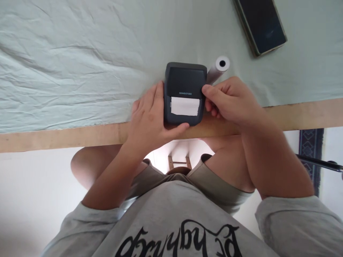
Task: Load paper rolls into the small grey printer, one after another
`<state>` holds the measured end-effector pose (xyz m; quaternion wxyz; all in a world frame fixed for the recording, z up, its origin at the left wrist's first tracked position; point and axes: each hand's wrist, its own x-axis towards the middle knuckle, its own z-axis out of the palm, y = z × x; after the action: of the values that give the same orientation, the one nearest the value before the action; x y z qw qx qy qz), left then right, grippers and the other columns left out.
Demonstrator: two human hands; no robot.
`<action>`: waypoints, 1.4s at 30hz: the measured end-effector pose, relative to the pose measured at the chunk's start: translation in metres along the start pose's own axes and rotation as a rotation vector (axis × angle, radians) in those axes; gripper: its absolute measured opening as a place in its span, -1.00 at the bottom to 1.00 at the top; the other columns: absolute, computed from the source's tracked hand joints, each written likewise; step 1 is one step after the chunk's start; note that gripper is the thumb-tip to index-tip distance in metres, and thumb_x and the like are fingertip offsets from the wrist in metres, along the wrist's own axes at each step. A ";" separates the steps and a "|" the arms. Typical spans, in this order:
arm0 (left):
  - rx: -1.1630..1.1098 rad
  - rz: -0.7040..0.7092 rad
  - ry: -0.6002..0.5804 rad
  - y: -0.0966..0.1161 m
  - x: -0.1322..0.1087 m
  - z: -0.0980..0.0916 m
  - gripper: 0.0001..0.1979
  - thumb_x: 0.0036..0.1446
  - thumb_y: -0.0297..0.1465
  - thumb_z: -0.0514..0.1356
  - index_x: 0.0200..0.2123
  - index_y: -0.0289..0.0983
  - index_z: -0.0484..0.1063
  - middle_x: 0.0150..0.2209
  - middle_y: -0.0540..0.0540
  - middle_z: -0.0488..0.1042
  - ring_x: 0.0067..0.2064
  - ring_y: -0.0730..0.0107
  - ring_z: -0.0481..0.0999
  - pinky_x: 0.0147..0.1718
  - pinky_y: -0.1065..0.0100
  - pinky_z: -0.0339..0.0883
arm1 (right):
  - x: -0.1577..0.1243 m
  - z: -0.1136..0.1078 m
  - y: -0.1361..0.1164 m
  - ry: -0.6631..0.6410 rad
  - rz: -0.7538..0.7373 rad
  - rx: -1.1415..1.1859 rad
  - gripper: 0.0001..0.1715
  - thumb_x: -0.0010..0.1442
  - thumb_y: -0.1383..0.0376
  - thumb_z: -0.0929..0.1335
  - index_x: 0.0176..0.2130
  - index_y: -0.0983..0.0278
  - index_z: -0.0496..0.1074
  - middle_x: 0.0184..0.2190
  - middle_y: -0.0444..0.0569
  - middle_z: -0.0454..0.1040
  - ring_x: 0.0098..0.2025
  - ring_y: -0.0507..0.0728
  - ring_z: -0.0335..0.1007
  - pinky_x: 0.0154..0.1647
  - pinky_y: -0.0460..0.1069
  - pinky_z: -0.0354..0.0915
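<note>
Fingers: your left fingers (157, 96) wrap the left side of the printer (184, 80), with the thumb hooked round its near edge. Your right fingers (211, 93) are curled in tight, one tip pressed to the printer's right edge at the lid seam.
Left hand: your left hand (148, 117) lies flat against the printer's side and grips it.
Right hand: your right hand (230, 101) braces the other side, so you hold the printer between both hands.
Printer: dark and small, it sits on the cloth (80, 64) right at the near edge of the table (66, 137), lid closed.
Paper: a white paper (185, 106) strip shows below the lid.
Roll: a white roll (222, 64) lies just behind your right hand, touching the printer's far right corner.
Phone: a phone (261, 23) lies screen up and dark, well apart at the far right.
</note>
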<state>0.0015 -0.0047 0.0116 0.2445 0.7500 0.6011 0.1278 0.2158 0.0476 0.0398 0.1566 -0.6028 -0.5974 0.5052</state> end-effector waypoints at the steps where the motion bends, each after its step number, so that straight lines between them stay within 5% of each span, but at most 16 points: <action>1: 0.003 0.000 -0.014 -0.001 0.000 -0.001 0.05 0.05 0.07 0.31 0.44 -0.34 0.02 0.45 -0.40 0.14 0.46 -0.29 0.14 0.36 -0.19 0.11 | 0.000 0.000 0.000 0.004 -0.008 0.003 -0.35 0.42 0.14 0.33 -0.66 0.30 0.35 -0.76 -0.18 0.28 -0.69 -0.11 0.17 -0.65 -0.12 0.05; 7: 0.036 0.000 -0.054 -0.006 0.000 -0.002 0.20 -0.02 0.13 0.38 0.46 -0.42 -0.01 0.49 -0.44 0.05 0.49 -0.31 0.08 0.38 -0.18 0.10 | 0.001 -0.001 0.002 -0.009 0.001 -0.031 -0.35 0.41 0.12 0.33 -0.66 0.27 0.34 -0.74 -0.14 0.28 -0.68 -0.07 0.17 -0.61 -0.06 0.08; 14: 0.023 0.025 -0.002 -0.011 -0.001 0.001 0.19 -0.04 0.15 0.41 0.47 -0.29 -0.01 0.49 -0.37 0.09 0.48 -0.25 0.12 0.36 -0.13 0.17 | 0.001 0.000 0.004 -0.013 -0.044 -0.068 -0.38 0.41 0.10 0.31 -0.63 0.26 0.33 -0.71 -0.15 0.28 -0.64 -0.04 0.17 -0.56 -0.03 0.09; 20: 0.038 0.021 0.000 -0.008 -0.002 0.002 0.21 -0.02 0.07 0.44 0.48 -0.33 -0.07 0.48 -0.39 0.08 0.48 -0.28 0.11 0.35 -0.19 0.19 | -0.004 -0.003 0.001 -0.035 -0.152 -0.347 -0.42 0.22 0.04 0.44 -0.65 0.23 0.23 -0.69 -0.14 0.22 -0.55 0.01 0.10 -0.49 0.03 -0.01; 26: 0.034 -0.002 -0.011 -0.007 0.000 0.003 0.23 -0.08 0.11 0.46 0.47 -0.31 -0.03 0.47 -0.39 0.11 0.48 -0.26 0.13 0.38 -0.14 0.15 | -0.006 -0.009 -0.003 -0.153 -0.129 -0.375 -0.55 0.04 0.07 0.53 -0.57 0.21 0.30 -0.62 -0.14 0.36 -0.51 0.04 0.22 -0.46 0.04 0.07; 34: 0.027 0.004 0.040 -0.006 -0.002 0.003 0.16 -0.07 0.10 0.47 0.43 -0.23 0.02 0.41 -0.35 0.23 0.43 -0.23 0.23 0.32 -0.10 0.21 | -0.006 -0.010 0.003 -0.149 -0.172 -0.332 -0.54 0.10 0.04 0.50 -0.57 0.19 0.29 -0.63 -0.13 0.34 -0.51 0.06 0.19 -0.45 0.04 0.06; 42: -0.005 -0.002 0.084 -0.005 -0.004 0.004 0.08 -0.07 0.07 0.49 0.38 -0.14 0.05 0.36 -0.29 0.29 0.39 -0.20 0.29 0.30 -0.10 0.24 | -0.005 -0.011 0.004 -0.150 -0.201 -0.364 -0.59 0.27 0.22 0.34 -0.57 0.19 0.22 -0.64 -0.13 0.21 -0.50 0.07 0.09 -0.40 0.06 -0.02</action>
<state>-0.0017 -0.0091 0.0057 0.2210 0.7430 0.6111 0.1602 0.2277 0.0465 0.0435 0.0502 -0.5192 -0.7458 0.4143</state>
